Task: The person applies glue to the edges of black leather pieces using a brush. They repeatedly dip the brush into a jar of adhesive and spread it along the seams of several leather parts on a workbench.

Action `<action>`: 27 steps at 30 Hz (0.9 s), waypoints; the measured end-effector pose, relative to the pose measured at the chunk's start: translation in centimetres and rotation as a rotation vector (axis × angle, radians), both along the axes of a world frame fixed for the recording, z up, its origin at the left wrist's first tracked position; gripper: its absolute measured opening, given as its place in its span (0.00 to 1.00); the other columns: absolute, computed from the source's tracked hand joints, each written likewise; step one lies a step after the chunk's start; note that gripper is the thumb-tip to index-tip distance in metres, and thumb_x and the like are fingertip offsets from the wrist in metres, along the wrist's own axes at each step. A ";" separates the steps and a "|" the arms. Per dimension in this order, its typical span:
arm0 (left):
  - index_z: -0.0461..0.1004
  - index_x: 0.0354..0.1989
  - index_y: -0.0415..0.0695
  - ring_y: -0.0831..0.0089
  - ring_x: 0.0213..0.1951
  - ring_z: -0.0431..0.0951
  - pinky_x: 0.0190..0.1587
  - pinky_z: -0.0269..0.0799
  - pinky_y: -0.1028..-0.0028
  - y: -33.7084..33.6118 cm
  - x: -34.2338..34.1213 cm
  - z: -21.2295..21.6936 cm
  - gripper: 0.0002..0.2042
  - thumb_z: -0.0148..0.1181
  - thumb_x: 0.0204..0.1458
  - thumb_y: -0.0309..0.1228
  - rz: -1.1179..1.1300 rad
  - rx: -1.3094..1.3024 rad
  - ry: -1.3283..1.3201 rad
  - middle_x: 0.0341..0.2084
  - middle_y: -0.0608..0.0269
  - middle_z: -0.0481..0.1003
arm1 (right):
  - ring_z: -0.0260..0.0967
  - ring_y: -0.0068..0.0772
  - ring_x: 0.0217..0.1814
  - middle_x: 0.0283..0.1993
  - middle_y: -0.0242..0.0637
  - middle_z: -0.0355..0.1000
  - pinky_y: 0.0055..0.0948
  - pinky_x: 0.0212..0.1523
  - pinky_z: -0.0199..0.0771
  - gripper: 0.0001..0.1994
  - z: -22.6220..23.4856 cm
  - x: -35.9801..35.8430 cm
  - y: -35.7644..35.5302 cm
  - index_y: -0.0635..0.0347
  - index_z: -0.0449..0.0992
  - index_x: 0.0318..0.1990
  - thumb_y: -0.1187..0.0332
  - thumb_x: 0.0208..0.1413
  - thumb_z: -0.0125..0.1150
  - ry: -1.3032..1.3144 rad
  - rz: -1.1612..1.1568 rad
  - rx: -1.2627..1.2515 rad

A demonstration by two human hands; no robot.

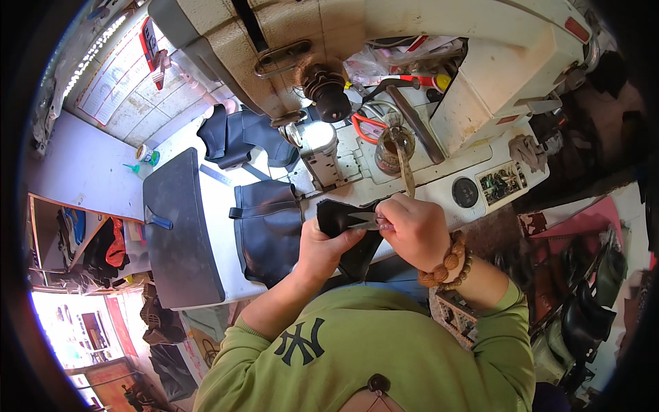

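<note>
My left hand [321, 250] grips a black leather piece [336, 218] at the near edge of the sewing machine table. My right hand [415, 230], with a wooden bead bracelet on its wrist, holds small metal thread snips [362, 220] whose blades touch the black piece. Both hands are close together, just below the machine's needle area [319, 147].
A large cream sewing machine [384, 48] fills the top. A dark leather boot shaft [268, 230] lies left of my hands, another black piece [237, 137] behind it. A dark tray [178, 233] sits at the left. Red-handled scissors [367, 127] and a glass jar [392, 147] rest on the machine bed. Dark boots [583, 302] stand on the right.
</note>
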State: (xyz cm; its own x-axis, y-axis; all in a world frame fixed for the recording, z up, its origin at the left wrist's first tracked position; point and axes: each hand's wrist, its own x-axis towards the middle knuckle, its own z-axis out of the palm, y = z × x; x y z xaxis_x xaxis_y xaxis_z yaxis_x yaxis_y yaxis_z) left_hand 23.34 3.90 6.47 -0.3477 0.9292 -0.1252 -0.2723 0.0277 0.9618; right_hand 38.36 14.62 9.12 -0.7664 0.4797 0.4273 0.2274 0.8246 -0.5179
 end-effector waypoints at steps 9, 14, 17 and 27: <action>0.71 0.37 0.35 0.69 0.32 0.78 0.39 0.76 0.70 0.7 -0.3 1.0 0.10 0.61 0.44 0.20 -0.018 -0.111 -0.445 0.30 0.58 0.76 | 0.52 0.08 0.25 0.22 0.19 0.61 0.14 0.24 0.54 0.01 0.9 3.8 0.7 0.62 0.71 0.28 0.76 0.49 0.56 0.141 0.003 -1.014; 0.71 0.38 0.34 0.66 0.32 0.79 0.39 0.77 0.68 1.5 0.8 0.6 0.11 0.60 0.44 0.20 -0.119 -0.185 -0.619 0.31 0.55 0.76 | 0.55 0.10 0.26 0.24 0.23 0.65 0.14 0.26 0.56 0.01 -1.5 5.9 -0.4 0.64 0.71 0.28 0.79 0.48 0.55 0.377 -0.084 -1.246; 0.71 0.38 0.36 0.69 0.32 0.79 0.38 0.76 0.70 1.7 0.6 0.3 0.11 0.60 0.45 0.20 -0.085 -0.192 -0.621 0.31 0.57 0.76 | 0.57 0.12 0.27 0.25 0.24 0.66 0.14 0.28 0.58 0.02 -2.2 6.1 -0.9 0.65 0.71 0.30 0.80 0.48 0.55 0.575 -0.182 -1.189; 0.70 0.41 0.36 0.69 0.34 0.78 0.40 0.76 0.71 0.8 -0.2 0.4 0.13 0.59 0.46 0.21 0.009 -0.128 -0.545 0.33 0.57 0.76 | 0.67 0.38 0.24 0.27 0.33 0.66 0.33 0.23 0.67 0.13 -0.9 4.9 -0.9 0.55 0.70 0.40 0.62 0.50 0.61 0.061 -0.178 -0.028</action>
State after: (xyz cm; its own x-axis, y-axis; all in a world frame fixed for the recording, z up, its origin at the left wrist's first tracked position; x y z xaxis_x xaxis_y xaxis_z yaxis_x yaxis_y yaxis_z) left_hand 23.16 4.68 6.83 -0.2086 0.8921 -0.4008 -0.7302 0.1306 0.6706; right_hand 43.25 13.69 8.22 -0.6415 0.6174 0.4553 0.3353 0.7595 -0.5575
